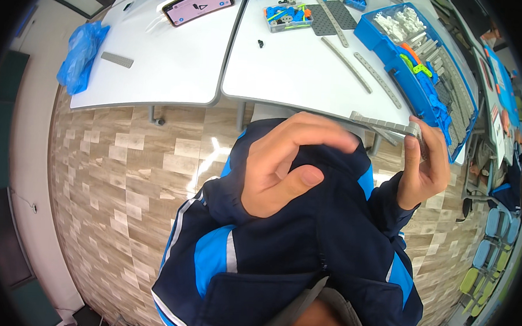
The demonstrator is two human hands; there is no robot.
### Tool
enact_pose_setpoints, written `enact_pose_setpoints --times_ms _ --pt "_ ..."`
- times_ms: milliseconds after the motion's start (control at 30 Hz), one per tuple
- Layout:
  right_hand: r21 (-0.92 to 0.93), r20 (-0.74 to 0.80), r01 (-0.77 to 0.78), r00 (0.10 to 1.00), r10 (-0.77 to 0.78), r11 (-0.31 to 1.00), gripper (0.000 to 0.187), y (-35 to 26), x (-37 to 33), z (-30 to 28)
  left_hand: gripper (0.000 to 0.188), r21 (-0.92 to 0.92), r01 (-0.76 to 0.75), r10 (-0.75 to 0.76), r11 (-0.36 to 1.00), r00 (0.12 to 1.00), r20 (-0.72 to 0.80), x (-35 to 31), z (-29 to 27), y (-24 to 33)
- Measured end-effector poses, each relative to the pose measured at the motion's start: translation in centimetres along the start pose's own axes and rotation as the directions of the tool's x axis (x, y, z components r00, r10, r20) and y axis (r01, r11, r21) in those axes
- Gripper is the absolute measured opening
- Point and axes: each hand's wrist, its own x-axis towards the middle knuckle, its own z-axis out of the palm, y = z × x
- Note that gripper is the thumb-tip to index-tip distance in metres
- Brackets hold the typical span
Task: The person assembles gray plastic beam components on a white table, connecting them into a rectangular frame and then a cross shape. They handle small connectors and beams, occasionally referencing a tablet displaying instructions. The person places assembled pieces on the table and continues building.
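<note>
Between the thumb and fingers of my right hand (427, 169) is a grey plastic building beam (384, 123), pointing left over the near table edge. Its right end bends at the fingertips and is partly hidden by them. My left hand (284, 164) hovers in front of my lap, thumb and fingers apart, with nothing in it. Beyond the held beam, two long grey strips, a straight one (347, 65) and one with holes (377, 80), lie on the white table (277, 69).
A blue case (390, 66) of white, grey and coloured parts stands on the right. Farther back are a clear box of small parts (286, 17), a dark grey plate (333, 18) and a propped phone (198, 5). A blue plastic bag (83, 56) hangs at the left edge.
</note>
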Motion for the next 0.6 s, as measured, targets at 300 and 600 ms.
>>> enact_pose_setpoints --times_ms 300,600 --pt "-0.003 0.23 0.116 0.967 -0.112 0.993 0.03 -1.1 0.6 -0.4 0.026 0.182 -0.075 0.072 0.98 0.997 0.024 -0.3 -0.7 -0.7" --pt "0.204 0.425 0.301 0.83 -0.361 0.932 0.025 -1.6 0.7 1.1 0.028 0.259 0.223 -0.212 0.94 0.975 -0.071 0.2 -0.8 -4.9"
